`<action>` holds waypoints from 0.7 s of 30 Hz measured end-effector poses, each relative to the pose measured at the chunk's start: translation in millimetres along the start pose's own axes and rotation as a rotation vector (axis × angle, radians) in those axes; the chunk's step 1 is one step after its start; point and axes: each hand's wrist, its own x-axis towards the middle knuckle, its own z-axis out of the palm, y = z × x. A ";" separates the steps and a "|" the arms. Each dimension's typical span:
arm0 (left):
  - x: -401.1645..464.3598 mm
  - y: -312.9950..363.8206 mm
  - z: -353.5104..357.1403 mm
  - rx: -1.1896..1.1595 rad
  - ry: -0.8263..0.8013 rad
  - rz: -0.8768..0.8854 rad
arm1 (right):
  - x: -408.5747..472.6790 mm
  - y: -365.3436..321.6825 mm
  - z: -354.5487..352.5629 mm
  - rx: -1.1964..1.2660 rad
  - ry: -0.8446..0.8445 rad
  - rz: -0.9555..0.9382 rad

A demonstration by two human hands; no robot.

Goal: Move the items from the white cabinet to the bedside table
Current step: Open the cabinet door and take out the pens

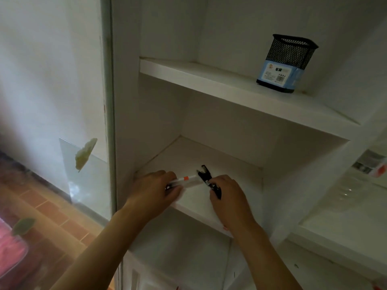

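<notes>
**Both hands on items at the lower cabinet shelf**

Two bare forearms rise from the bottom edge toward the white cabinet (125, 122). At their ends, both hands are at the front of the lower shelf (194, 162).

On the left side, the left hand (152, 191) has its fingers curled round white pens (186, 181), one of which carries an orange band; the pens stick out to the right from the fist, low over the shelf board. Just beside it, the right hand (227, 195) grips a small black tool (206, 174) with a forked tip that points up and away from the fingers. The pens' tips and the black tool nearly meet between the two hands; whether they touch cannot be told.

Farther up, on the upper shelf (209, 80), a black mesh pen holder (287, 63) stands upright near the right side, with a pale blue label wrapped round its lower half.

To the left of the cabinet, a clear panel (83, 174) with a pale leaf-like sticker leans by the white wall, above a reddish tiled floor (52, 210). At the right edge, another compartment holds clear plastic wrapping (356, 195), too blurred to make out.
</notes>
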 end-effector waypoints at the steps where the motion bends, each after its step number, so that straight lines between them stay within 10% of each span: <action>1: -0.4 0.0 0.0 -0.009 0.004 0.003 | -4.8 1.3 -3.7 0.010 -0.008 0.002; 21: -24.1 -1.1 -14.4 -0.040 0.000 -0.030 | 1.5 -21.0 -10.8 -0.256 -0.206 0.189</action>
